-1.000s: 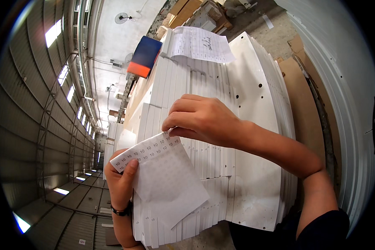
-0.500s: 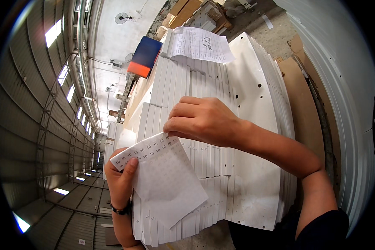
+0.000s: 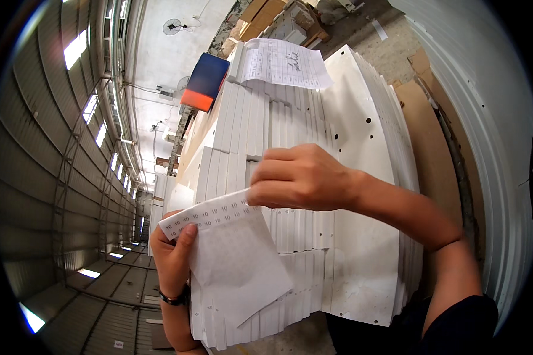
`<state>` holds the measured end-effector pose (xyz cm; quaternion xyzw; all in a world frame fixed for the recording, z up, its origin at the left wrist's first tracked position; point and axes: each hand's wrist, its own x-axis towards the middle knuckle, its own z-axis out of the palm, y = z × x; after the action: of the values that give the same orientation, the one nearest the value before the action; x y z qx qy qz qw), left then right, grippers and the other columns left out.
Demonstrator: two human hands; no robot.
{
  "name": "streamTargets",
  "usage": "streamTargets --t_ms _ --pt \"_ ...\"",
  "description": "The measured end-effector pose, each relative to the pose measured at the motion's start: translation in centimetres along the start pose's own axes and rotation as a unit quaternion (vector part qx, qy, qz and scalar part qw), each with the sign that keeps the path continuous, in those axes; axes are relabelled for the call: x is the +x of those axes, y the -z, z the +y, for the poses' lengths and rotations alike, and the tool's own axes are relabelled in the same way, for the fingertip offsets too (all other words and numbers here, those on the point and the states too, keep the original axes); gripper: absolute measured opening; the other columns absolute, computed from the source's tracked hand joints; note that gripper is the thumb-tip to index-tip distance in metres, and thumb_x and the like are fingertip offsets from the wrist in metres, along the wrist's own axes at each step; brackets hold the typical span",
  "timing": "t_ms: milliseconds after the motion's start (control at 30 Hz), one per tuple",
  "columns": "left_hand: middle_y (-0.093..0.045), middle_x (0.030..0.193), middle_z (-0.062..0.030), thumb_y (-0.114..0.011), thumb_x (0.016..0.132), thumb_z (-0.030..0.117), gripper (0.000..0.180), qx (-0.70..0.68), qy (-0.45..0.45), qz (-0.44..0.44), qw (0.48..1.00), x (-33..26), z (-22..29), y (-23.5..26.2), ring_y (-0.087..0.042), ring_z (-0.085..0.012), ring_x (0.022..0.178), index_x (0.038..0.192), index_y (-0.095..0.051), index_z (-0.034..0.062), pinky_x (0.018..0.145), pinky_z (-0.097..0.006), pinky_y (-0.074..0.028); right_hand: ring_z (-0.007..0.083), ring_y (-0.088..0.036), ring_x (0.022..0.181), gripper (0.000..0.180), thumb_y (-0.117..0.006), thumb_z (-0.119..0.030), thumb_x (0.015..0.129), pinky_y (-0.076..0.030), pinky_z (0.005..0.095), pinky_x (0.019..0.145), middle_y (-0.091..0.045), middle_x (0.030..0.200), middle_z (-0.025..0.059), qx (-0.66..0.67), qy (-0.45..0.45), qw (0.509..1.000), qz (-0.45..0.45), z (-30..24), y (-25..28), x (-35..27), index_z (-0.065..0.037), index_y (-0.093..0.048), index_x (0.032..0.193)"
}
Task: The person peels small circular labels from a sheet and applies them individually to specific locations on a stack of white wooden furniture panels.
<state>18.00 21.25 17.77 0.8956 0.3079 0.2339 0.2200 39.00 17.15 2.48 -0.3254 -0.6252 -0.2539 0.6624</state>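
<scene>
My left hand (image 3: 173,251) grips a folded white sheet of printed number stickers (image 3: 237,260) by its left edge, thumb on the front. Rows of small black figures run along its upper strip, and the lower part hangs down blank. My right hand (image 3: 299,177) is pinched closed at the sheet's upper right corner. Its fingertips are slightly blurred, and whatever lies between them is hidden. Beneath both hands stand white panels (image 3: 302,234) packed on edge in rows. Several carry small printed labels on their narrow edges.
A large white panel with drilled holes (image 3: 361,236) lies along the right side of the stack. A paper form with handwriting (image 3: 287,62) rests on the far end, near a dark blue and orange box (image 3: 206,81). Brown boards (image 3: 432,154) stand at the right.
My right hand has shifted a little to the right and slightly down along the sheet's corner, still pinched. The left hand and sheet have barely moved.
</scene>
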Motion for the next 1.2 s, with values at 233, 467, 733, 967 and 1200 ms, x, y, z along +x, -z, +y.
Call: streamTargets --t_ms 233,467,733,967,1200 --pt "-0.058 0.081 -0.0017 -0.064 0.081 0.017 0.027 -0.027 0.0 0.085 0.996 0.0 -0.9 0.6 -0.051 -0.0061 0.07 0.097 -0.055 -0.0021 0.066 -0.02 -0.041 0.012 -0.053 0.06 0.006 -0.066 -0.008 0.075 -0.045 0.0247 0.054 -0.058 0.071 0.0016 0.274 -0.229 0.927 -0.115 1.4 0.5 -2.2 -0.007 -0.059 0.076" --pt "-0.057 0.08 -0.0005 -0.064 0.08 0.018 0.027 -0.051 -0.015 0.098 0.994 0.1 -0.8 0.5 -0.049 -0.0055 0.071 0.096 -0.055 -0.0014 0.068 -0.02 -0.039 0.0215 -0.059 0.076 0.015 -0.065 -0.022 0.072 -0.045 0.0338 0.064 -0.062 0.081 0.0063 0.183 -0.367 0.776 -0.48 4.5 -4.2 -12.3 -0.009 -0.063 0.079" --pt "-0.057 0.079 -0.0009 -0.063 0.08 0.015 0.024 -0.055 -0.023 0.084 0.995 -0.2 -0.4 0.4 -0.049 -0.0055 0.07 0.096 -0.055 -0.0011 0.068 -0.02 -0.039 0.0213 -0.058 0.08 0.013 -0.064 -0.022 0.07 -0.046 0.0353 0.066 -0.06 0.081 0.0037 0.119 -0.367 0.787 -0.481 4.9 -5.8 -14.4 -0.011 -0.063 0.078" --pt "-0.057 0.076 -0.003 -0.064 0.077 0.016 0.025 -0.047 -0.041 0.069 0.996 -1.0 0.5 0.1 -0.051 -0.0072 0.067 0.091 -0.054 -0.0018 0.064 -0.021 -0.04 0.0184 -0.057 0.083 0.012 -0.065 -0.023 0.069 -0.047 0.0339 0.065 -0.06 0.081 -0.0006 0.087 -0.307 0.834 -0.45 4.1 -6.1 -14.5 -0.013 -0.062 0.074" --pt "-0.058 0.077 -0.0036 -0.065 0.077 0.016 0.027 -0.069 -0.016 0.046 0.996 -0.7 0.3 -0.1 -0.051 -0.0076 0.067 0.093 -0.053 -0.0019 0.064 -0.021 -0.041 0.0207 -0.059 0.079 0.015 -0.067 -0.024 0.069 -0.047 0.0361 0.062 -0.06 0.08 -0.0005 0.02 -0.38 0.826 -0.416 4.3 -6.0 -14.0 -0.012 -0.06 0.075"
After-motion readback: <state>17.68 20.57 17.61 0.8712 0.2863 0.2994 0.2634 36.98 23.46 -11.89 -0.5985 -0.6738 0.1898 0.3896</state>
